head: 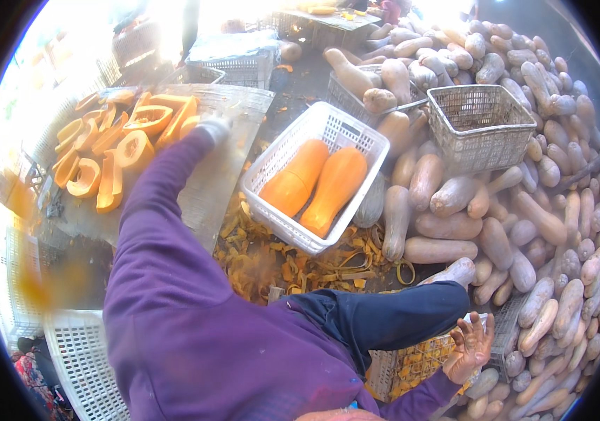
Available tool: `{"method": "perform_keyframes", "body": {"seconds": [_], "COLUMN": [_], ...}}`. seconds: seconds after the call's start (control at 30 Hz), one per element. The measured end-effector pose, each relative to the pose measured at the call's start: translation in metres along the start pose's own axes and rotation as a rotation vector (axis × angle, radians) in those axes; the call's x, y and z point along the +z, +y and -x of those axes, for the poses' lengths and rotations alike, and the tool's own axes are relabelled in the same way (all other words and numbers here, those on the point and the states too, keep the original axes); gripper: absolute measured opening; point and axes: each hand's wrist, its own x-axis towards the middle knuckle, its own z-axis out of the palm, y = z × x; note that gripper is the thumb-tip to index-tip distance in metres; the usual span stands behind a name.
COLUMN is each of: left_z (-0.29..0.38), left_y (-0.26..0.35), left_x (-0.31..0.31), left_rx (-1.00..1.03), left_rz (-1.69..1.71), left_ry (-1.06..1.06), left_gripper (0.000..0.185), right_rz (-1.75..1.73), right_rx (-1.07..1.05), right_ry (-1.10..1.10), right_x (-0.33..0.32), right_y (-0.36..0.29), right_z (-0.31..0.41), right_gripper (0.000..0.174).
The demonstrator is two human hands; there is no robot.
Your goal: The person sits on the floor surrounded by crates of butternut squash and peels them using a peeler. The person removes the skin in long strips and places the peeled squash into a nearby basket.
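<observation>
My left hand [215,129], in a pale glove, reaches over a worn board [216,194]. It is beside the cut orange squash pieces [134,150]; glare and blur hide its fingers, and I cannot tell whether it touches one. My right hand [469,347] is bare and stained, held up at the lower right beyond my knee, fingers apart and nothing in it. Two peeled orange squashes [334,189] lie side by side in a white plastic crate [263,216] in front of me.
Unpeeled squashes [450,226] form a large heap on the right. An open grey crate [481,129] rests on the heap. Peel scraps [300,266] litter the floor below the white crate. Another crate of orange scraps [416,363] stands by my leg. A white perforated crate [84,363] is at lower left.
</observation>
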Motion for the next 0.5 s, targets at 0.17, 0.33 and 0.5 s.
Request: {"method": "perform_keyframes", "body": {"seconds": [0.17,0.33,0.5], "left_z": [0.052,0.064,0.035], "left_y": [-0.011,-0.032,-0.004], "left_x": [-0.010,0.006,0.023], "left_rx": [0.047,0.034,0.249], "left_rz": [-0.126,-0.265,-0.212], "left_ry": [0.046,-0.169,-0.008], "left_gripper": [0.054,0.045,0.019], "right_rz": [0.233,0.206,0.276], "right_rx": [-0.018,-0.011,-0.059], "right_ry": [0.314,0.296,0.142], "right_x": [-0.001,-0.003,-0.052], "right_y": [-0.010,-0.016,-0.023], "right_z": [0.014,0.027,0.074], "right_gripper": [0.067,0.064,0.059]}}
